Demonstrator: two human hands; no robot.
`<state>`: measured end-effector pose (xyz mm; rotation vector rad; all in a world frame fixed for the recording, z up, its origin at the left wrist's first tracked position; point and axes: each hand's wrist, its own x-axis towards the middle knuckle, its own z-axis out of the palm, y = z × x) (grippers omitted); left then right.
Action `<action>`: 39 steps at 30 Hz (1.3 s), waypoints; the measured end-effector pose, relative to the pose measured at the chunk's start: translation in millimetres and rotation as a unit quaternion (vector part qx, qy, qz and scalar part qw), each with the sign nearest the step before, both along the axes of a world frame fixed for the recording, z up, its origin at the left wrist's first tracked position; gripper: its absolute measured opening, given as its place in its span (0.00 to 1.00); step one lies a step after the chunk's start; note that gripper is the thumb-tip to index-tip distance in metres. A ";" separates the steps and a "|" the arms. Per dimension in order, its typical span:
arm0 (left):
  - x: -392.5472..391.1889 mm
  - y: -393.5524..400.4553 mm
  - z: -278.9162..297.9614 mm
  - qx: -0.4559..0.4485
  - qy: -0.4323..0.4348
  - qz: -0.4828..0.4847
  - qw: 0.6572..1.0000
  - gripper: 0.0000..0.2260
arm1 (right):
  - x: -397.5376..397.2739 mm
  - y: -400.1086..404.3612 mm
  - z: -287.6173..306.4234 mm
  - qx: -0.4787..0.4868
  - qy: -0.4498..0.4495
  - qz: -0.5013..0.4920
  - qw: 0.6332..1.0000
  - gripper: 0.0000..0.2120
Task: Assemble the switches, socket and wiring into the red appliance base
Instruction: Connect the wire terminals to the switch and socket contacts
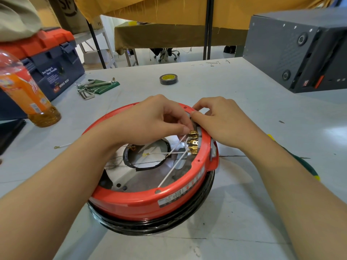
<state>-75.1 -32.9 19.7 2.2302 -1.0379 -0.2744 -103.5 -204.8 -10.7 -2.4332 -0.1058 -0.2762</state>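
Both my hands pinch at brass terminals [193,141] on the red base [142,201] far-right wall: left hand [150,119] gripping a white wire [180,145], right hand [219,119] bracing the switch, and a skewed push risks bending a tab.

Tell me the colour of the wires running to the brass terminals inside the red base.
White; the wires show clearly in the head view, meeting the brass terminals.
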 end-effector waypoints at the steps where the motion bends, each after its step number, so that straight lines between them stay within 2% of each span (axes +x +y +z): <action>1: 0.1 0.6 0.7 0.004 -0.001 -0.003 1.000 0.05 | -0.1 -0.1 0.4 0.000 0.000 0.001 1.000 0.11; 9: -0.6 3.0 2.4 0.022 -0.021 0.002 1.000 0.06 | 0.0 -0.1 0.8 -0.003 -0.005 -0.001 1.000 0.12; 22: -0.9 3.3 -0.8 0.046 -0.110 -0.015 0.993 0.05 | 0.6 1.4 -1.6 -0.014 -0.005 -0.002 1.000 0.12; 39: -3.1 0.1 -2.3 0.042 -0.127 -0.018 0.991 0.06 | -1.1 3.1 0.8 -0.020 -0.007 0.001 1.000 0.12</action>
